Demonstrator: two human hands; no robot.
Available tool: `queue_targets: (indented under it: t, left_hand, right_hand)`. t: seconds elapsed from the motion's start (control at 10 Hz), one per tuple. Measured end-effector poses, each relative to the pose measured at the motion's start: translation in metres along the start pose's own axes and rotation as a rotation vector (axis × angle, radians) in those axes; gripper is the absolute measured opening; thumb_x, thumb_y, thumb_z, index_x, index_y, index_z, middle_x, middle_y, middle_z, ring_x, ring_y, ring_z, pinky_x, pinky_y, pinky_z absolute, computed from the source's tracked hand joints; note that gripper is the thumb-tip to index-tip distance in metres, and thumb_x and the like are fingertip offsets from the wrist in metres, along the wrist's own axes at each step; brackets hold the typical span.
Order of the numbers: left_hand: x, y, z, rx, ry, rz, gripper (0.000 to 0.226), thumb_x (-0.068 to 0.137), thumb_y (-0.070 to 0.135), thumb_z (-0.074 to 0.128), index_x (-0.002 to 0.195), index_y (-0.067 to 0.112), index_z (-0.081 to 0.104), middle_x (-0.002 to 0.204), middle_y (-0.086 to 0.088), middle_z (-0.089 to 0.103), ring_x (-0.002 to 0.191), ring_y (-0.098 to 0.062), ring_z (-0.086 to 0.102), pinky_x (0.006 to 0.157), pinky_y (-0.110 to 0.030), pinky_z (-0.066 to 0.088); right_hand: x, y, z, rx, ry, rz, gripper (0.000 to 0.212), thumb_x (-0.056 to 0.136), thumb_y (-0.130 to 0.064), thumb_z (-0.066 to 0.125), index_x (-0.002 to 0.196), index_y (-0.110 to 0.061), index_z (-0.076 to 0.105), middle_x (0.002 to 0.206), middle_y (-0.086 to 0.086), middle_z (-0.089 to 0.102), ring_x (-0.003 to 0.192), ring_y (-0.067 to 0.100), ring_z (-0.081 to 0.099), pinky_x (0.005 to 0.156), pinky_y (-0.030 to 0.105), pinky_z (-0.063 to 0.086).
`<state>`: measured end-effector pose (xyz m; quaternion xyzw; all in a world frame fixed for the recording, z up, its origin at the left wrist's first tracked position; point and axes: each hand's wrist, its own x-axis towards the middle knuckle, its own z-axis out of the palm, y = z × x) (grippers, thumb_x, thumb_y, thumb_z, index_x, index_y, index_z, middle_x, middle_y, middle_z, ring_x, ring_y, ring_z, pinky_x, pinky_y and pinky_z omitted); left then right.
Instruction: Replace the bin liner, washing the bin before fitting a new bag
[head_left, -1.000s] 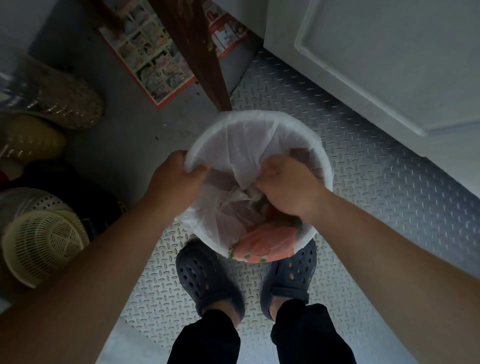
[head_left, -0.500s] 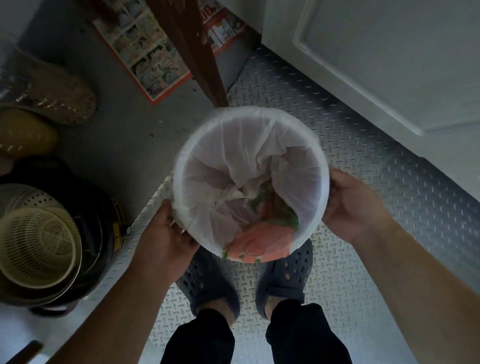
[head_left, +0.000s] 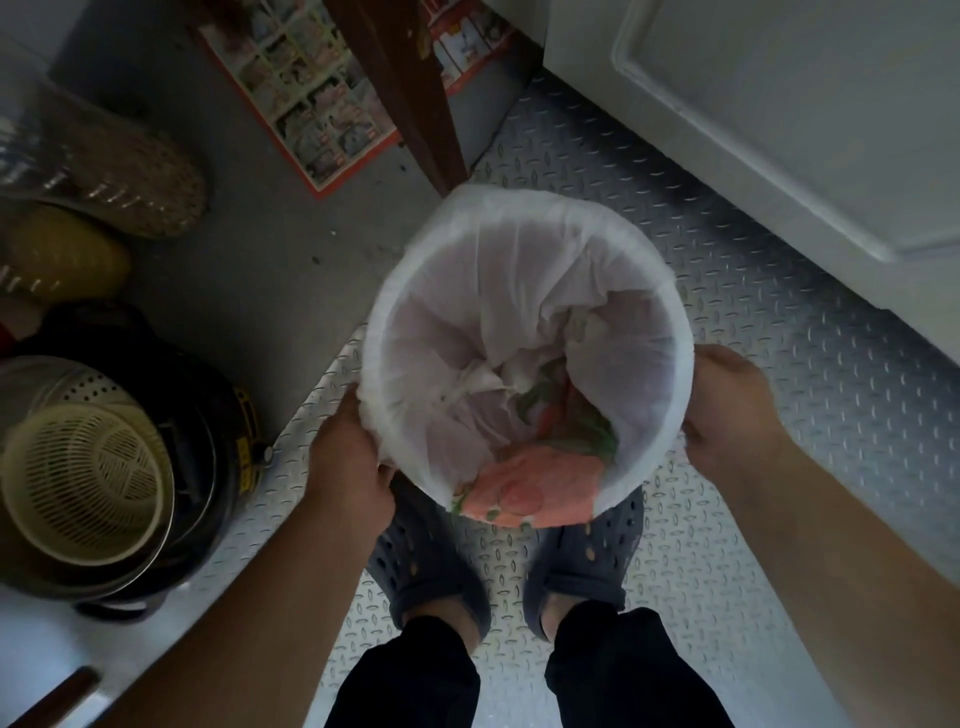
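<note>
A round bin (head_left: 644, 467) lined with a thin white bag (head_left: 498, 270) is held above the floor, in front of my feet. Inside the liner lie crumpled white rubbish, green scraps and an orange-pink wrapper (head_left: 530, 488) at the near side. My left hand (head_left: 348, 462) grips the bin's left wall just under the rim, where the liner hangs over. My right hand (head_left: 727, 410) grips the right wall, fingers curled round the side.
A dark wooden leg (head_left: 400, 88) stands just beyond the bin, over a printed flyer (head_left: 311, 104). A white cabinet door (head_left: 779, 130) runs along the right. At the left sit a cream strainer (head_left: 83, 478) in a black pot and several baskets. Checker-plate floor (head_left: 779, 364) lies underneath.
One second ago both hands were inside the bin's mouth, pinching the liner. They have since moved to the outer sides and now hold the bin, which sits a little higher in view.
</note>
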<state>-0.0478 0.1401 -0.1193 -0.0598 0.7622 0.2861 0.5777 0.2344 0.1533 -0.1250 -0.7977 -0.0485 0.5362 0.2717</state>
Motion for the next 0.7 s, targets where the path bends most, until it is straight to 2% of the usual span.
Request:
queue_targets:
  t: [0.1,0.2,0.3,0.4,0.5,0.6,0.7]
  left_hand:
    - [-0.022,-0.016,-0.016,-0.095,0.068,0.023,0.03,0.096,0.042,0.055,0.101,0.016,0.069,0.104,-0.003,0.073,0.097,-0.02,0.069,0.096,-0.039,0.053]
    - [-0.041,-0.029,-0.025,-0.213,-0.072,-0.019,0.042,0.095,0.051,0.056,0.108,0.012,0.067,0.101,-0.005,0.078,0.097,-0.021,0.074,0.088,-0.04,0.055]
    - [-0.044,-0.027,-0.024,-0.204,-0.178,-0.087,0.049,0.097,0.052,0.051,0.122,0.013,0.065,0.113,-0.01,0.075,0.104,-0.026,0.072,0.088,-0.042,0.055]
    - [-0.05,-0.017,-0.023,-0.117,-0.161,-0.15,0.055,0.097,0.056,0.045,0.121,0.012,0.066,0.111,-0.011,0.075,0.1,-0.025,0.073,0.087,-0.041,0.054]
    - [-0.071,-0.009,-0.027,0.106,-0.058,-0.143,0.041,0.099,0.048,0.05,0.106,0.011,0.065,0.1,-0.007,0.072,0.094,-0.02,0.07,0.077,-0.034,0.054]
    - [-0.11,-0.003,-0.037,0.546,-0.014,-0.082,0.028,0.101,0.026,0.053,0.077,0.011,0.057,0.075,-0.006,0.056,0.058,-0.013,0.058,0.054,-0.024,0.048]
    - [-0.165,0.007,-0.06,0.866,-0.123,-0.072,0.029,0.099,0.018,0.053,0.071,0.012,0.056,0.068,-0.006,0.056,0.052,-0.014,0.053,0.046,-0.018,0.043]
  right_hand:
    - [-0.027,0.008,-0.012,0.038,0.061,-0.141,0.022,0.082,-0.032,0.063,0.082,-0.01,0.065,0.082,0.011,0.069,0.074,0.026,0.064,0.066,0.038,0.053]
    - [-0.051,0.025,-0.018,-0.055,-0.09,-0.177,0.024,0.081,-0.042,0.068,0.081,-0.019,0.065,0.092,0.015,0.072,0.082,0.029,0.072,0.068,0.037,0.06]
    - [-0.059,0.032,-0.018,-0.077,-0.127,-0.158,0.017,0.088,-0.033,0.07,0.09,-0.017,0.065,0.099,0.021,0.07,0.091,0.033,0.071,0.069,0.034,0.06]
    - [-0.059,0.024,-0.021,-0.119,-0.16,-0.09,0.018,0.091,-0.028,0.067,0.098,-0.011,0.065,0.102,0.017,0.071,0.093,0.029,0.072,0.069,0.032,0.059]
    - [-0.069,0.009,-0.028,-0.443,-0.116,-0.099,0.026,0.088,-0.029,0.065,0.107,-0.011,0.06,0.092,0.006,0.071,0.084,0.023,0.07,0.067,0.035,0.059]
    - [-0.102,-0.009,-0.036,-0.882,-0.099,-0.267,0.017,0.085,-0.032,0.061,0.088,-0.016,0.055,0.074,-0.001,0.063,0.068,0.019,0.061,0.054,0.027,0.043]
    - [-0.156,-0.028,-0.041,-1.097,-0.326,-0.359,0.022,0.086,-0.027,0.058,0.066,-0.018,0.057,0.064,0.0,0.06,0.064,0.022,0.06,0.051,0.028,0.041]
